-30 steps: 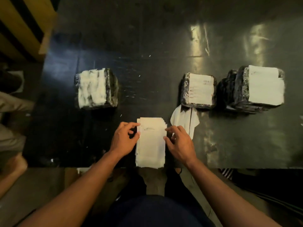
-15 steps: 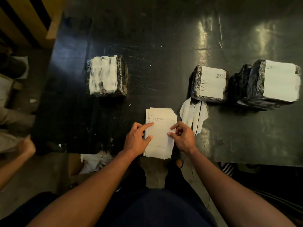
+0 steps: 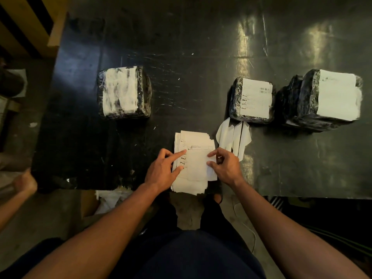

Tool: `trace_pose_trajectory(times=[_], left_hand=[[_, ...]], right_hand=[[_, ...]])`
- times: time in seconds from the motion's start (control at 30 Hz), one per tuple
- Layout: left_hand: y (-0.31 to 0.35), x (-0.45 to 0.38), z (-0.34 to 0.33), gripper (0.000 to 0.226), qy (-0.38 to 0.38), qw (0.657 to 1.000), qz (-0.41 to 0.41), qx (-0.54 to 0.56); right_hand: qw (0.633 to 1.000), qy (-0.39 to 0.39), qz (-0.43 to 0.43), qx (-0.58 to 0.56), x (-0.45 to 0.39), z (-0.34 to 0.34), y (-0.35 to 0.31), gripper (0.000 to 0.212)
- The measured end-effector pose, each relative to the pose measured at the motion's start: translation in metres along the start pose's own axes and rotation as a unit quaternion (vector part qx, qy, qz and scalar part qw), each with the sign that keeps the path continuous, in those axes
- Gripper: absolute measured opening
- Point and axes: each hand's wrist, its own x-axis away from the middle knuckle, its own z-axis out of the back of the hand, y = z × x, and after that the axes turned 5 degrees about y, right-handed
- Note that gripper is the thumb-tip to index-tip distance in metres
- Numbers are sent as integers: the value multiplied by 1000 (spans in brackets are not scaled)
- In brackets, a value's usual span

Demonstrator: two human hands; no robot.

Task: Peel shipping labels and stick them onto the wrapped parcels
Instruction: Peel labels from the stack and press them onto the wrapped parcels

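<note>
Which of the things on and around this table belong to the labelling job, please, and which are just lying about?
Part of the job:
stack of labels, held down by the left hand, its edge pinched by the right hand
left parcel
middle parcel
right parcels

Lying about:
peeled backing strips
wooden frame
crumpled paper under the table edge

Label stack [image 3: 196, 158]: white printed sheets, fanned unevenly, flat at near worktop edge; top sheet's right edge lifted. Peeled backing strips [image 3: 234, 137] just right of stack. Three black-wrapped parcels: left parcel [image 3: 124, 92] with smeared white patch, middle parcel [image 3: 252, 99] labelled, right parcel [image 3: 330, 97] labelled, tilted.
</note>
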Motion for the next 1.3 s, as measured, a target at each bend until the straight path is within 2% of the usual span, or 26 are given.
trace_pose_trajectory(times=[0.13,0.27,0.37,0.43,0.53,0.6,0.7,0.8,1.0,1.3], left_hand=[[-1,1,0,62,1,1000,-4,-3],[2,2,3,63,20,1000,-1,12],[19,3,20,59,74,989,0,126],[40,4,40,55,84,971,8,222],[72,8,75,53,44,940,4,338],[90,13,99,53,26,908,-8,418],[112,23,131,45,36,862,-35,505],[125,36,155,36,66,858,-96,501],[135,58,192,40,91,866,-187,454],[140,63,210,37,98,872,-203,434]], right_hand=[[999,38,31,24,3,9,-1,26],[996,37,86,7,9,24,-9,42],[991,41,124,-27,18,35,-24,46],[987,40,144,-64,26,43,-39,47],[978,33,160,-133,42,55,-67,48],[970,26,173,-168,53,64,-85,48],[954,8,218,-205,66,77,-110,50],[938,5,269,-220,76,92,-134,45],[908,54,318,-268,82,128,-181,23],[905,72,367,-202,77,142,-208,19]])
